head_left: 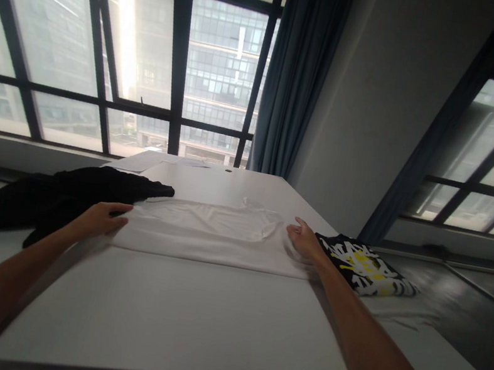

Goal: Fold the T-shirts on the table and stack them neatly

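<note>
A white garment (207, 247), folded into a long strip, lies across the white table (185, 321) in front of me. Its upper layer is wrinkled, and a small loose piece sticks up at the far right. At its left end is my left hand (103, 219), thumb and fingers apart with a gap between them. My right hand (303, 239) is over the right end, fingers also apart. Whether either hand touches the cloth is hard to make out. Neither visibly grips it.
Left of the white garment lies a crumpled black garment (67, 198). To the right is a folded black garment (366, 267) with white and yellow print. Paper sheets (136, 160) rest at the table's far left. Behind stand windows, a blue curtain (293, 72) and a pillar (366, 104).
</note>
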Demonstrator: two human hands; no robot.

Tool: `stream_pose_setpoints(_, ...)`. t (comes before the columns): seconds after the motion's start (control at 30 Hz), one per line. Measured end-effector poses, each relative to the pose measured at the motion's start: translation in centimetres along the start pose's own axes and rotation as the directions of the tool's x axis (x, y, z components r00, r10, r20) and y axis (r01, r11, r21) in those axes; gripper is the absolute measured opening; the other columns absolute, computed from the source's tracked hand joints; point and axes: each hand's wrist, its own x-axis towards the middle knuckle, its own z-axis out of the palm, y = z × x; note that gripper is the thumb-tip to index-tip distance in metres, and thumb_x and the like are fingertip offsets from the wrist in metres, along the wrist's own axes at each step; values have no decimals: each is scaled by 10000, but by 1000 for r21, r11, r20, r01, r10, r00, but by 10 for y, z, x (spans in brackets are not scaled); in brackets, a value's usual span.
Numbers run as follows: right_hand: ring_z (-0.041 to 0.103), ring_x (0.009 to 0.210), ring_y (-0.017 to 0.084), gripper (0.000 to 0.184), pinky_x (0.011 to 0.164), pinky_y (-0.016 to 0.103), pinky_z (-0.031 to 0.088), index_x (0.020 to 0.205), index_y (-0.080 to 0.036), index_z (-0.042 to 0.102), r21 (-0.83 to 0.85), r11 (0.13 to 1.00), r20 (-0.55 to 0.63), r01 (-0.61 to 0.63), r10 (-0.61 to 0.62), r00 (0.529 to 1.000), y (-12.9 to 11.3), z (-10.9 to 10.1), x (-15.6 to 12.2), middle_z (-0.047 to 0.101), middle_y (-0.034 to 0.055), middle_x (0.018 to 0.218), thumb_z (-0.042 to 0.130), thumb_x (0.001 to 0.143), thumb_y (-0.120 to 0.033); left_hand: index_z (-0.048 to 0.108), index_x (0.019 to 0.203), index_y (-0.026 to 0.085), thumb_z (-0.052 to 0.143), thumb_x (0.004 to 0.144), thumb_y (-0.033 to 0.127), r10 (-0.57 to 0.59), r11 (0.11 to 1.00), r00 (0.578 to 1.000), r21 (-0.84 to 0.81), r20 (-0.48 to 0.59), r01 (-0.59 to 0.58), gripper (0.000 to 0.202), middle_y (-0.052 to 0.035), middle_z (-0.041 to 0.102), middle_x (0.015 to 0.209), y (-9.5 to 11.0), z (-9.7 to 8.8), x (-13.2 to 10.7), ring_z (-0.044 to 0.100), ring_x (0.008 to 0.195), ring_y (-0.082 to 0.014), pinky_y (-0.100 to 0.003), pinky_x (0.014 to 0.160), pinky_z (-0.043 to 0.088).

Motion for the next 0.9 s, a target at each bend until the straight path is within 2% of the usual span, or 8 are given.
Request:
stream_pose_setpoints(0.07, 598, 1192, 224, 587, 997, 332, 454, 1493, -149, 363, -100, 992, 14, 82, -81, 997, 1, 5, -5, 567, 161, 1391, 471, 947, -337, 660, 1258, 84, 600, 669, 563, 33, 992, 999, 123, -13, -31, 761, -146, 748, 1031, -3, 6, 2, 694, 719, -278, -381, 719, 554)
stream_pose_setpoints(0.17, 543, 1259, 235, 493, 1096, 348, 368, 1369, -168, 550, -188, 955, 143, 231, -206, 968, 0, 12, -16, 562, 133, 1404, 513, 930, -389, 656, 1257, 115, 458, 798, 615, 260, 950, 964, 196, -57, -245, 707, -163, 635, 1320, 0, 22, 1, 635, 1112, -335, -446, 1014, 462)
stream_pose_setpoints(0.27, 425, 1372, 251, 534, 1158, 376, 285, 1375, -174, 559, -238, 920, 280, 310, -241, 929, 1, 21, -24, 488, 134, 1476, 525, 924, -459, 628, 1308, 176, 359, 877, 653, 419, 879, 896, 183, 143, -440, 697, -112, 509, 1473, 11, 36, -5, 430, 1377, -294, -439, 1172, 279)
stream_pose_setpoints(0.43, 161, 1496, 285, 615, 1192, 530, 145, 1521, -225, 355, -344, 904, 412, 254, -98, 906, 9, 33, -30, 217, 94, 1623, 328, 990, -534, 472, 1463, 242, 269, 921, 629, 258, 880, 861, 261, 438, -397, 696, -84, 283, 1600, 19, 40, -16, 217, 1486, -295, -500, 1187, 188)
stream_pose_setpoints(0.57, 174, 1493, 288, 681, 1200, 493, 150, 1524, -201, 356, -317, 901, 478, 297, -118, 870, 11, 22, -33, 228, 110, 1618, 385, 955, -574, 389, 1510, 234, 384, 875, 633, 195, 881, 837, 284, 511, -379, 750, -120, 258, 1610, 5, 29, -27, 227, 1479, -326, -496, 1171, 217)
stream_pose_setpoints(0.77, 632, 1101, 295, 664, 947, 329, 467, 1209, -215, 702, -283, 878, 649, 387, -121, 751, -11, -13, -9, 675, 118, 1242, 714, 698, -639, 725, 1129, 264, 616, 660, 698, 145, 906, 872, 292, 468, -307, 648, -99, 679, 1223, 5, 9, -15, 645, 1059, -313, -368, 889, 494)
stream_pose_setpoints(0.83, 675, 938, 260, 510, 833, 304, 485, 1038, -202, 767, -345, 868, 601, 357, -88, 795, -26, -12, 13, 744, 112, 1043, 639, 787, -627, 751, 999, 247, 539, 715, 726, 107, 913, 874, 301, 475, -275, 596, -83, 735, 1025, 19, 7, 6, 684, 881, -278, -327, 767, 512)
stream_pose_setpoints(0.9, 671, 939, 246, 462, 823, 296, 470, 1007, -193, 770, -421, 853, 417, 307, -119, 901, -40, -1, 39, 749, 120, 1013, 541, 885, -575, 747, 978, 234, 454, 792, 698, 126, 900, 914, 343, 387, -269, 580, -91, 740, 1005, 30, 10, 31, 686, 859, -274, -318, 745, 507)
